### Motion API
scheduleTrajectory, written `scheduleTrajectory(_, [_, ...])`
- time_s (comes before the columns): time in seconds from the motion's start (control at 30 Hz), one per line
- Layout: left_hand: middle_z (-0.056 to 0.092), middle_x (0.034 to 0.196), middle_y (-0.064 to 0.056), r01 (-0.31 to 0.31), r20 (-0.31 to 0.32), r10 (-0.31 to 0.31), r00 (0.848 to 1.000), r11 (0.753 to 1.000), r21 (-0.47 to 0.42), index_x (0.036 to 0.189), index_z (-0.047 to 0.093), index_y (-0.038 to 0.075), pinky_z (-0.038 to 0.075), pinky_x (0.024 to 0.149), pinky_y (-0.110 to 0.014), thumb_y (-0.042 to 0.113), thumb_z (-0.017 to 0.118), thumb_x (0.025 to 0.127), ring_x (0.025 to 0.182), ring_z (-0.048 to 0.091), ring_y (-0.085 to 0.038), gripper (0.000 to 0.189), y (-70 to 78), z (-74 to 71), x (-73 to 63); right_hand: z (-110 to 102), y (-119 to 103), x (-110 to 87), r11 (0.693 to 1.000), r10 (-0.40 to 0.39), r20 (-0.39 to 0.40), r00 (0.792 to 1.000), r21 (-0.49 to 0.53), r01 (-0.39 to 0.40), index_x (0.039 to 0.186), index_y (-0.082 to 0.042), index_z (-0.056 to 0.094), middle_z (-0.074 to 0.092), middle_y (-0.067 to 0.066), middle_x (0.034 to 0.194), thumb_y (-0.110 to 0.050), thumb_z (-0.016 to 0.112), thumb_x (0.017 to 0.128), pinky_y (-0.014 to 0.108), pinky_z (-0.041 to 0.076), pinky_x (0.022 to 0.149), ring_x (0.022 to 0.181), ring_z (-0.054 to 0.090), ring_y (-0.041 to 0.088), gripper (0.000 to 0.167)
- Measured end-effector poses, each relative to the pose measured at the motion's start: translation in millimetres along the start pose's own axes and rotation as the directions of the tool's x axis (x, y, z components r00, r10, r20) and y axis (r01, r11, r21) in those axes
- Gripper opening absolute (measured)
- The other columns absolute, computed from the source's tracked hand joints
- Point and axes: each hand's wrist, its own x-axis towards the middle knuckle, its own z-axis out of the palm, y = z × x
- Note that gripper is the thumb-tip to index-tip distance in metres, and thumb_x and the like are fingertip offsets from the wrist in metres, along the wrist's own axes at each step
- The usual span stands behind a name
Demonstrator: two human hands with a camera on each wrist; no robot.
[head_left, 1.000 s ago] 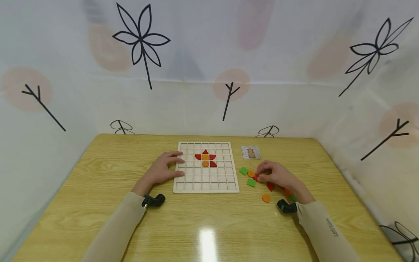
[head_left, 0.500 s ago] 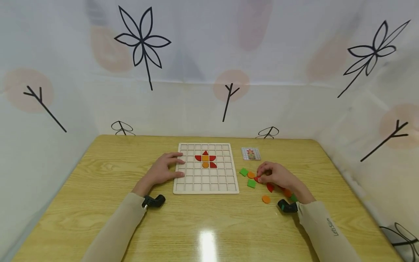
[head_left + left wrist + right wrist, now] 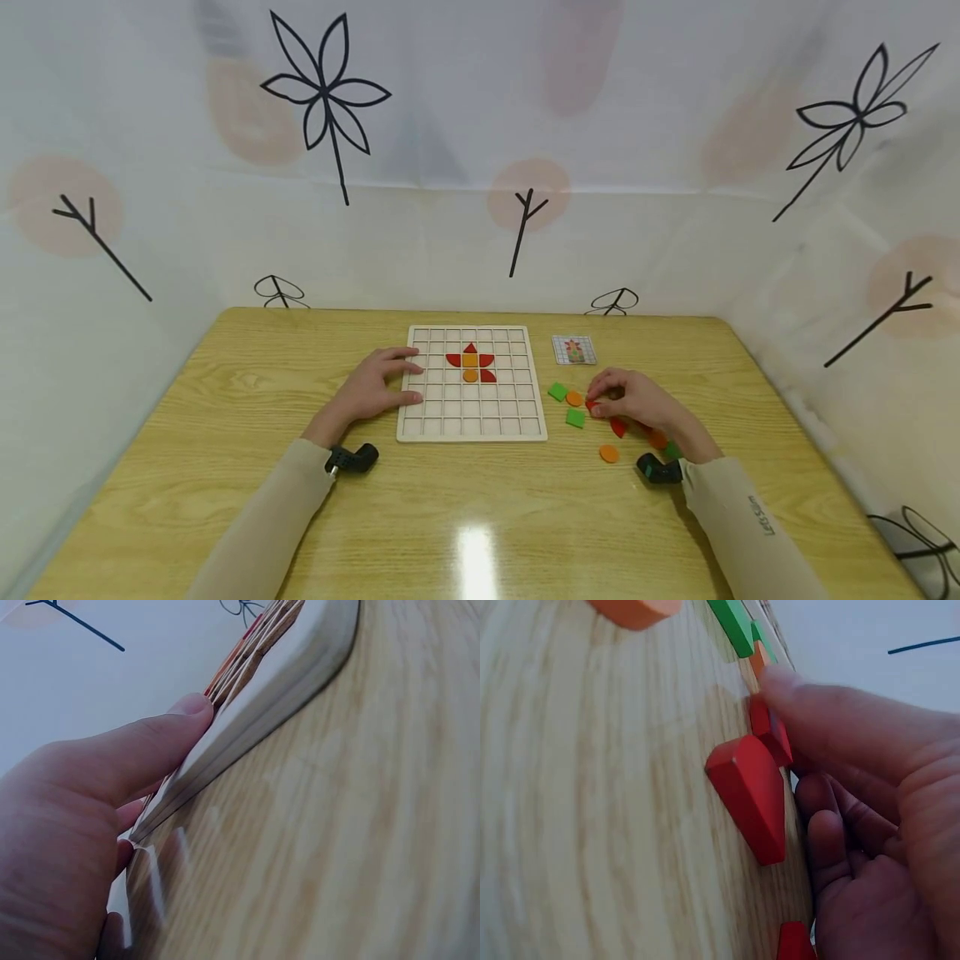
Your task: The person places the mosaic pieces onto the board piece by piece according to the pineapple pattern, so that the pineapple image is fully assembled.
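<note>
My left hand [image 3: 375, 386] rests at the left edge of a pale grid board [image 3: 438, 429], fingers spread and fairly straight, the thumb on the rim in the left wrist view. Near the board's middle sit red pieces [image 3: 486, 360], an orange square [image 3: 470, 360] and an orange circle [image 3: 470, 376]. Right of the board, my right hand [image 3: 633, 400] pinches a red piece [image 3: 768, 727] low over the table, partly covered by the thumb. A red quarter-circle piece [image 3: 750, 799] lies close beside it.
Around the right hand lie green squares [image 3: 575, 418], orange circles [image 3: 609, 454] and other pieces, some partly under the wrist. A small picture card [image 3: 574, 350] lies behind them. A printed cloth [image 3: 420, 242] hangs behind the wooden table [image 3: 375, 525].
The red piece at my right fingertips has shifted and turned slightly, and less of it shows. My left hand and the board have stayed put.
</note>
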Motion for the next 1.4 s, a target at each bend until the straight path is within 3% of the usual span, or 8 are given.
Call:
scheduleTrajectory(0.23, [0.049,0.149,-0.004,0.000,0.003,0.000,1.000,1.000,-0.004,0.120,0.073,0.017,0.032,0.110,-0.056,0.041,0.080,0.084,0.138,0.039,-0.034,0.044,0.2,0.3,-0.1,-0.1,1.2,1.0,1.000,0.010,0.005,1.000,0.013,-0.010,0.095,-0.007,0.071,0.060,0.012,0.116,-0.010,0.078,0.086,0.027,0.049,0.084,0.103,0.055,0.028,0.012])
scheduleTrajectory(0.37, [0.048,0.149,-0.003,0.001,0.007,-0.001,1.000,1.000,0.000,0.120,0.073,0.017,0.032,0.110,-0.056,0.043,0.080,0.084,0.138,0.038,-0.033,0.045,-0.5,0.7,-0.9,0.2,-0.2,-1.6,0.998,0.007,0.009,1.000,0.057,-0.007,0.090,-0.007,0.069,0.063,0.013,0.108,-0.003,0.074,0.088,0.028,0.052,0.078,0.094,0.057,0.027,0.006])
scheduleTrajectory(0.5, [0.048,0.149,-0.003,0.005,0.005,-0.005,1.000,1.000,-0.003,0.120,0.072,0.017,0.032,0.110,-0.056,0.043,0.080,0.084,0.138,0.038,-0.033,0.045,0.0,0.5,-1.8,-0.9,-5.0,-2.2,0.997,0.060,-0.015,0.998,0.057,-0.059,0.096,-0.003,0.071,0.066,0.012,0.099,-0.007,0.072,0.091,0.029,0.051,0.072,0.084,0.056,0.024,0.007])
scheduleTrajectory(0.67, [0.048,0.149,-0.004,0.000,0.008,0.000,1.000,1.000,-0.013,0.120,0.072,0.016,0.031,0.111,-0.056,0.041,0.080,0.084,0.139,0.038,-0.033,0.045,1.3,0.4,-2.9,-0.6,-11.0,0.6,0.992,0.123,-0.080,0.989,0.014,-0.123,0.100,-0.005,0.071,0.067,0.008,0.098,-0.014,0.073,0.092,0.030,0.049,0.076,0.087,0.055,0.024,0.012])
scheduleTrajectory(0.9, [0.048,0.149,-0.005,0.003,0.007,-0.003,1.000,1.000,-0.012,0.121,0.072,0.016,0.031,0.110,-0.056,0.040,0.081,0.084,0.138,0.038,-0.033,0.045,4.1,-1.6,-2.8,8.4,-27.6,12.4,0.992,0.000,-0.187,0.982,-0.123,-0.023,0.101,-0.007,0.072,0.067,0.003,0.092,-0.018,0.073,0.093,0.029,0.048,0.068,0.081,0.056,0.022,0.014])
scheduleTrajectory(1.1, [0.048,0.149,-0.005,0.005,0.009,-0.004,1.000,1.000,-0.019,0.121,0.072,0.015,0.031,0.110,-0.056,0.039,0.081,0.084,0.138,0.038,-0.033,0.044,5.6,-2.5,-2.7,28.4,-46.1,32.4,0.994,-0.080,-0.187,0.979,-0.089,0.065,0.111,-0.005,0.073,0.067,0.004,0.097,-0.019,0.073,0.093,0.029,0.052,0.073,0.087,0.060,0.021,0.022])
scheduleTrajectory(1.4, [0.048,0.149,-0.005,-0.003,0.006,0.004,1.000,1.000,-0.018,0.120,0.072,0.016,0.032,0.110,-0.057,0.040,0.081,0.084,0.138,0.038,-0.034,0.044,4.3,-2.2,-1.8,71.5,-73.2,72.5,0.994,-0.109,-0.186,0.976,0.001,0.111,0.112,-0.008,0.071,0.070,0.003,0.103,-0.011,0.066,0.097,0.036,0.051,0.082,0.092,0.065,0.020,0.016])
